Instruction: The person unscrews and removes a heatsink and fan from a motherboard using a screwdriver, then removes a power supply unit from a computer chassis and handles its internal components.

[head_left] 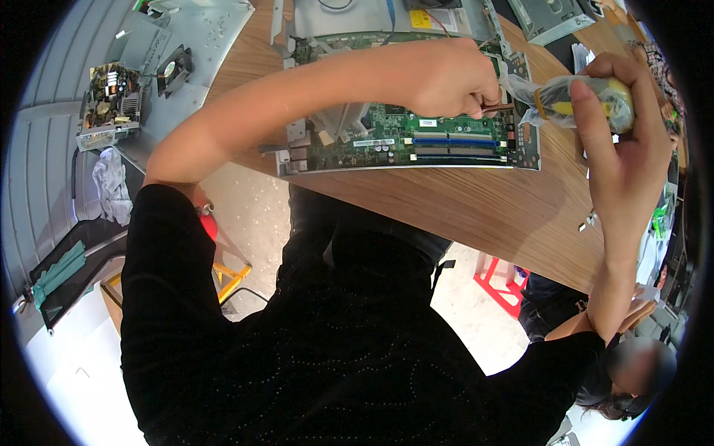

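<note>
A green computer motherboard (pixel 383 128) lies in its metal tray on the table, with blue and black memory slots along its near side. My left hand (pixel 461 78) reaches across it, fingers pinched together at the board's right part. A thin brownish strip (pixel 500 108) shows at those fingertips; its kind is unclear. My right hand (pixel 625 141) grips a yellow object wrapped in clear plastic (pixel 602 104), bound by a yellowish band at its neck. The narrow end of the wrap points left, close to my left fingertips. What the plastic covers is hard to make out.
An opened metal computer case (pixel 208 22) stands at the left, with a power supply (pixel 111 104) and a black fan (pixel 174 70). Another metal drive unit (pixel 550 18) sits at the far right. Small bits (pixel 587 221) lie on the wooden table (pixel 476 201). Another person (pixel 573 320) is at the lower right.
</note>
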Tool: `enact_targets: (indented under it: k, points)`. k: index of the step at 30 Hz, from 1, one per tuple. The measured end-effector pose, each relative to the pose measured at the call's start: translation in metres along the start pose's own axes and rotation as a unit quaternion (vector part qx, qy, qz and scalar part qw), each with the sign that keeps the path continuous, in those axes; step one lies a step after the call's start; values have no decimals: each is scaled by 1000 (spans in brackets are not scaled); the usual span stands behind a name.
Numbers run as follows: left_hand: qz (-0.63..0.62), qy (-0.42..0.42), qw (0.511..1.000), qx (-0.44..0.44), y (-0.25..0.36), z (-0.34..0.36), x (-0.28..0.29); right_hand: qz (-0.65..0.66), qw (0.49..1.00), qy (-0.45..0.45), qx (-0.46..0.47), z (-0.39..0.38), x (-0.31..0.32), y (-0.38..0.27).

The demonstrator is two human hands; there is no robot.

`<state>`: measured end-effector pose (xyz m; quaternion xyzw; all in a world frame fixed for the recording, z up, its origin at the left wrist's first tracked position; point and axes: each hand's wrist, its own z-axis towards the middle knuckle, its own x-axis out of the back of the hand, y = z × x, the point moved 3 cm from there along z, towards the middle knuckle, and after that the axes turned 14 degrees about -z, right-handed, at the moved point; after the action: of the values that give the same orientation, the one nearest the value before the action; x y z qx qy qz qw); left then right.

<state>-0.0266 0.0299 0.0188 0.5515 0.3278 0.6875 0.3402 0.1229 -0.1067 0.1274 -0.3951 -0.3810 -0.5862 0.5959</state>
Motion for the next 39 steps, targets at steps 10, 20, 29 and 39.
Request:
enact_targets:
  k: [10,20,29,39]
  points:
    - [7,-22,998,50,1,4,1,12,998,-55,-25,2,-1,4]
    - [3,-14,999,42,1,2,0,1,999,-24,33,1,0,7]
    - [-2,-18,1000,24,-1,1,1,2,998,-47,32,2,3,8]
    - [-5,-4,1000,-2,-3,0,0,-66,994,-42,70,4,8,17]
